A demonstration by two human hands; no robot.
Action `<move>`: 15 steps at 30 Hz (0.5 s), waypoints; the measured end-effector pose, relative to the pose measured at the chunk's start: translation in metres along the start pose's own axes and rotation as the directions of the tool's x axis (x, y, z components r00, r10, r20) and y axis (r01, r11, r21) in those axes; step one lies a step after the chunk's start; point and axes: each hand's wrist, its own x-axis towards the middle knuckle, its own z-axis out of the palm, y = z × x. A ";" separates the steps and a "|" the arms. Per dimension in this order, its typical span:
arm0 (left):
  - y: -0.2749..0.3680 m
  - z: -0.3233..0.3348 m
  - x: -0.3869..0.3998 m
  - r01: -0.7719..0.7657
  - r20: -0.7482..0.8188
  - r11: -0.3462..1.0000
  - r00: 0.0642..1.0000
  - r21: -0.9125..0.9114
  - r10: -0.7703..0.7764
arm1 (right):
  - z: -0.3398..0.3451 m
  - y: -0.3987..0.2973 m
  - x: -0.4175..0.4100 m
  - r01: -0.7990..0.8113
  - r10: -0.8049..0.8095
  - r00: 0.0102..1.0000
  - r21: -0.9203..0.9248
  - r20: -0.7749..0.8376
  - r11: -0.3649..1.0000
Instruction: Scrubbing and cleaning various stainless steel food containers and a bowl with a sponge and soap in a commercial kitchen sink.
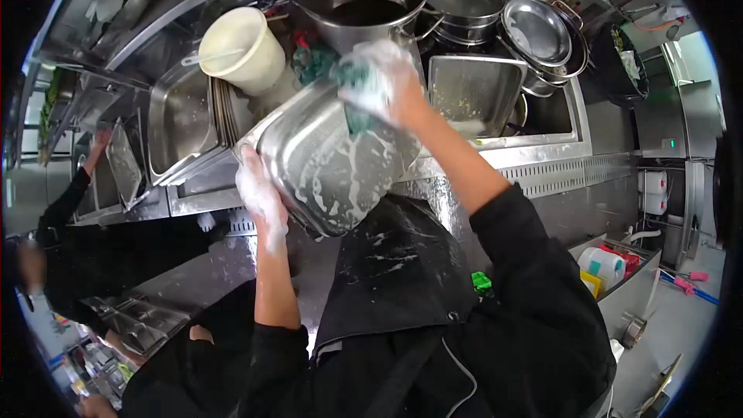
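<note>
A deep stainless steel food pan [331, 168], streaked with suds on its outside, is tilted in front of me over the sink edge. My left hand [261, 194], foam-covered, grips the pan's left rim. Thick foam also covers my right hand [386, 84], which presses a green scouring cloth [361, 116] to the far end of the pan; it is slightly blurred. Beyond stands a large steel stockpot [371, 20] with dark liquid and a long-handled steel pot in it. Left of that is a cream plastic bucket [246, 49] with a white handle or utensil across its rim.
Several steel pans [183, 119] stand nested at the left. A soiled steel tray [476, 96] leans in the right sink, beside stacked pots [537, 32]. A co-worker in black [110, 261] works at the left. A bin [618, 64] stands far right, a box of bottles [615, 267] lower right.
</note>
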 end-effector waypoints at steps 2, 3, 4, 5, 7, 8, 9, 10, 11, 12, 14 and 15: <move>-0.020 -0.013 0.008 0.013 -0.031 0.997 0.999 -0.076 -0.016 | 0.025 0.041 0.007 0.027 -0.027 0.999 -0.010 0.036 1.000; -0.029 -0.020 0.012 0.017 0.007 0.985 1.000 -0.169 -0.016 | 0.039 0.059 0.009 0.154 -0.153 0.987 -0.022 0.038 0.988; -0.038 -0.025 0.015 0.033 -0.028 0.990 0.999 -0.138 -0.037 | 0.047 0.073 0.001 -0.510 0.417 0.843 0.261 0.340 0.819; -0.048 -0.031 0.017 0.067 -0.055 0.973 0.995 -0.222 -0.081 | 0.061 0.086 -0.001 -0.710 0.590 0.702 0.445 0.398 0.545; -0.070 -0.040 0.021 0.162 -0.061 0.909 0.978 -0.384 -0.200 | 0.084 0.095 -0.037 -0.565 0.642 0.669 0.818 0.375 0.111; -0.081 -0.045 0.021 0.197 -0.083 0.902 0.966 -0.385 -0.246 | 0.090 0.100 -0.058 -0.518 0.616 0.684 0.855 0.391 0.033; -0.090 -0.050 0.021 0.262 -0.096 0.856 0.936 -0.446 -0.337 | 0.084 0.107 -0.086 -0.678 0.634 0.541 0.733 0.553 -0.060; -0.100 -0.051 0.018 0.272 -0.153 0.850 0.915 -0.451 -0.374 | 0.082 0.107 -0.114 -0.609 0.589 0.743 0.686 0.319 0.397; -0.107 -0.050 0.016 0.276 -0.159 0.861 0.915 -0.427 -0.372 | 0.080 0.109 -0.137 -0.586 0.572 0.783 0.599 0.244 0.546; -0.112 -0.048 0.013 0.248 -0.067 0.854 0.948 -0.458 -0.311 | 0.076 0.108 -0.158 -0.417 0.412 0.903 0.484 0.123 0.769; -0.115 -0.037 0.004 0.291 0.005 0.799 0.941 -0.525 -0.340 | 0.067 0.096 -0.187 -0.440 0.568 0.821 0.577 -0.051 0.688; -0.112 -0.028 0.000 0.325 0.006 0.767 0.922 -0.554 -0.386 | 0.061 0.082 -0.197 -0.578 0.653 0.757 0.455 -0.011 0.677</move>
